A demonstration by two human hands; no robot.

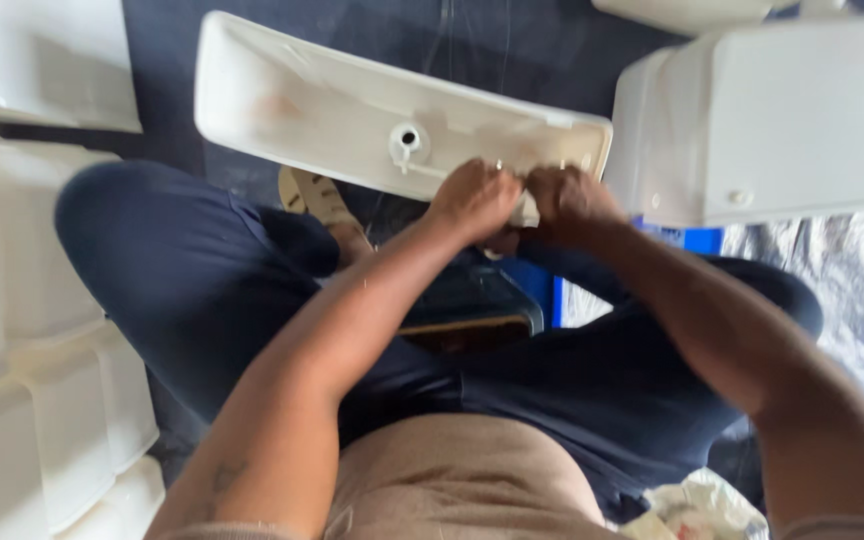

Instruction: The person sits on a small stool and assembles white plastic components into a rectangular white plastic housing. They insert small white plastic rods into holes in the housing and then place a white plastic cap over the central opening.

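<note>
- The white ceramic tank (352, 110) lies on its side just ahead of the person's knees, its open hollow turned toward the camera, so the inside floor with its round fitting hole (407, 140) faces the viewer.
- Its long axis runs from the upper left of the view down to the right, across the person's body rather than away from it.
- Both hands meet at the tank's right end, at the near lower rim. The left hand (474, 198) and the right hand (567, 198) are pressed close together, fingers curled on a small pale part (526, 208) at that rim; what the part is I cannot tell, since the fingers cover most of it.
- Neither hand is clearly nearer: both touch the rim at about the same spot. The left forearm crosses in from the lower left, the right from the lower right.
- The long left stretch of the tank is free of any hand and extends well away from the grip point.
- The fitting hole sits just left of and above the left hand, near but not touched.
- A second white ceramic piece (782, 120) stands just beside the tank's right end, close to the right hand.
- More white ceramic pieces (42, 330) are stacked at the person's left, beside the left knee.
- A sandalled foot (322, 200) shows beneath the tank.
</note>
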